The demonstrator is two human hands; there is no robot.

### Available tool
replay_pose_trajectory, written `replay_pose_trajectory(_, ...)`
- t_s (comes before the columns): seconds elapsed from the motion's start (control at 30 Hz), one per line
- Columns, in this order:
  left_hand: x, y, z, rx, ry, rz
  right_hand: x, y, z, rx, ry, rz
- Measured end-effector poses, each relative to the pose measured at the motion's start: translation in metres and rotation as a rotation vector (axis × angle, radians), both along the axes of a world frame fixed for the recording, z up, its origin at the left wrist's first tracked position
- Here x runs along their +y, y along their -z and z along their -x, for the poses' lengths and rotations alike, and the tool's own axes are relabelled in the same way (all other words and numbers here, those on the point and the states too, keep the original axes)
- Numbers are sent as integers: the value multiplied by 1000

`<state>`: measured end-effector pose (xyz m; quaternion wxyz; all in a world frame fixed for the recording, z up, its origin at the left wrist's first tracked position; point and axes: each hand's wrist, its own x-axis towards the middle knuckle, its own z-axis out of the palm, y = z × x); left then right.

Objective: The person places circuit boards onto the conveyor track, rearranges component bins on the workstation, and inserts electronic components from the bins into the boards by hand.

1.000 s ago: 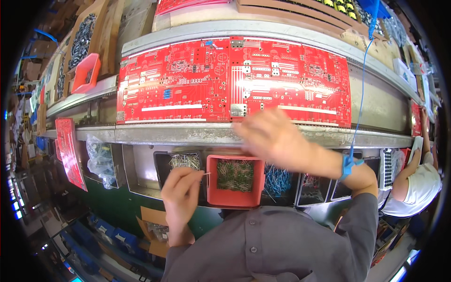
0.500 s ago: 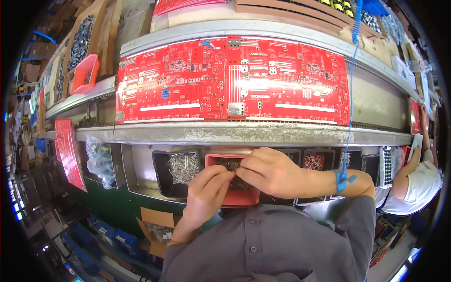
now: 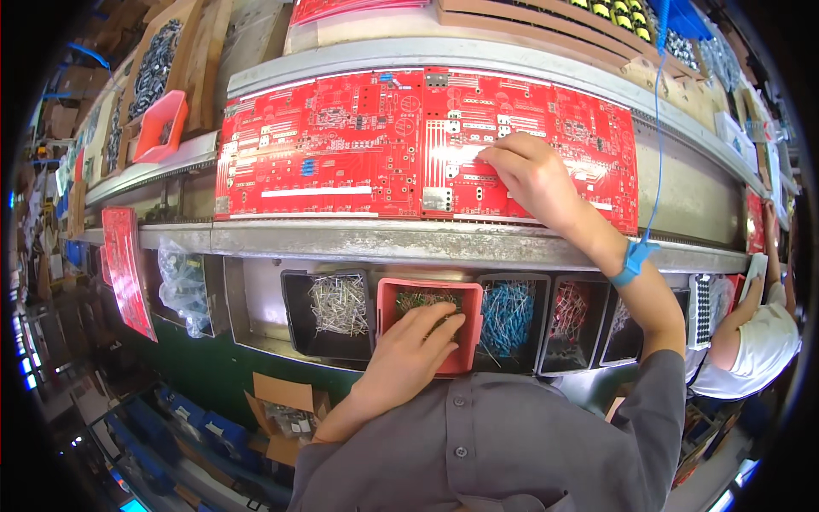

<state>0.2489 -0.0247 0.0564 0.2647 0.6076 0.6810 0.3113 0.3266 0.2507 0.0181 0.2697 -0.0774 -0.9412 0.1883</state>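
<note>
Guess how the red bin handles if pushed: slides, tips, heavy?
The red bin looks like thin plastic with only a shallow layer of small parts, so probably light. It sits tight between black bins, so likely won't shift sideways. The left hand rests in it.

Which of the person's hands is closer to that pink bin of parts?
Left. The left hand reaches into the pink bin, fingers on the parts. The right hand is up on the red circuit board, above the bin.

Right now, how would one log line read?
left hand: in pink bin | right hand: fingertips on red circuit board
</note>
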Motion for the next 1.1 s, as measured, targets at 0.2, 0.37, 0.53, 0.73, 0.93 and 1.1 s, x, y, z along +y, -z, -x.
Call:
replay_pose_trajectory(0.2,2,6,-7,-2,76,35,3,4,4,-39,-42,-49)
replay_pose_trajectory(0.37,4,7,-5,-4,58,17,3,1,1,-102,-33,-109)
replay_pose_trajectory(0.53,2,10,-4,25,38,-4,-1,0,-2,-94,-27,-128)
replay_pose_trajectory(0.73,7,-3,16,25,58,-99,-6,-2,-10,-136,-28,-175)
replay_pose_trajectory(0.93,6,-37,84,104,-214,-207,-12,-1,-11,-191,-23,-195)
replay_pose_trajectory(1.1,-13,-18,156,339,-566,-130,-16,1,-13,-253,33,-294)
